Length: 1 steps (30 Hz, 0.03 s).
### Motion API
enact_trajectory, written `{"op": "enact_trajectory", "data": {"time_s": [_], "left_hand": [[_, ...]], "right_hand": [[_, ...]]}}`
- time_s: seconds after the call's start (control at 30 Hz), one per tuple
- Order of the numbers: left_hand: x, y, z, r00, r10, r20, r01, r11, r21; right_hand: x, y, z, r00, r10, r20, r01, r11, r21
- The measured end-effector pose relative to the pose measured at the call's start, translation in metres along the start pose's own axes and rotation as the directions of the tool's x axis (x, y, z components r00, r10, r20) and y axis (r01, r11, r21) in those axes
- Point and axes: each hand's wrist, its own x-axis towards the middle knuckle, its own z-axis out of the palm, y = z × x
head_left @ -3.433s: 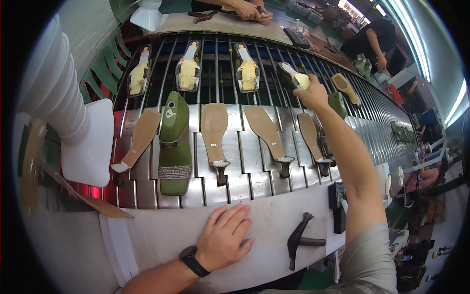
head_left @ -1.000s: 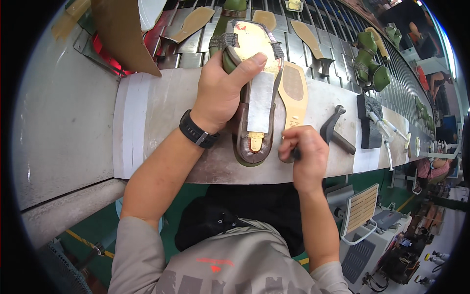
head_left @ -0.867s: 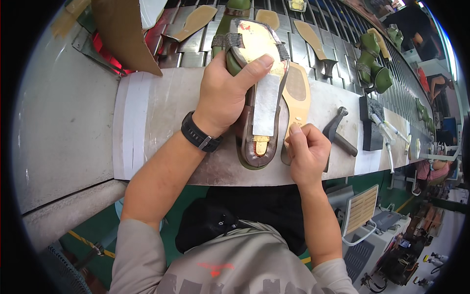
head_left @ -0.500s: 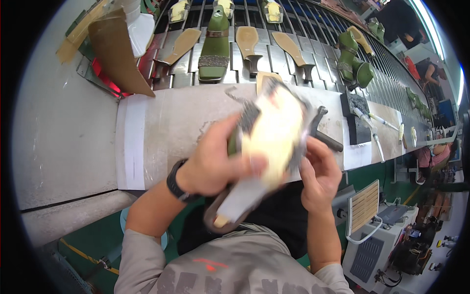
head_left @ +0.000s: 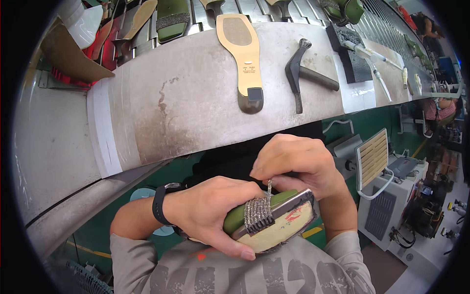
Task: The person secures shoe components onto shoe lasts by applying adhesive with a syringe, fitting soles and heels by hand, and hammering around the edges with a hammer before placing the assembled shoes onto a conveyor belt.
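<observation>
My left hand [head_left: 210, 206], a dark watch on its wrist, is wrapped round a green sandal on its shoe last [head_left: 284, 225], held tilted in front of my shirt. Its pale, rough underside faces toward me. A glittery woven strap [head_left: 258, 215] crosses the green front part. A thin strand [head_left: 270, 187] of that strap stands up at its edge, pinched between the thumb and fingers of my right hand [head_left: 298, 161]. On the bench beyond lies a tan sole [head_left: 248, 56] with a brown heel, its toe pointing away.
A hammer [head_left: 295, 71] lies on the bench [head_left: 191, 98], right of the sole. Farther right are a black block [head_left: 356, 66] and slim white tools [head_left: 384, 85]. Green sandals [head_left: 172, 24] stand on the metal conveyor at the back. A brown board [head_left: 71, 56] sticks up at the left.
The sandal has come down close to my body and turned sideways. My right hand has moved to the strap and pinched its strand. My view has shifted, and the sole now shows fully.
</observation>
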Motion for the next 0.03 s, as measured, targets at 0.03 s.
{"op": "enact_trajectory", "data": {"time_s": [0.03], "left_hand": [[-0.0026, -0.0019, 0.0038, 1.0, -0.015, -0.014, 0.015, 1.0, -0.005]], "right_hand": [[-0.0098, 0.0026, 0.0005, 0.999, 0.044, -0.003, -0.044, 0.999, 0.001]]}}
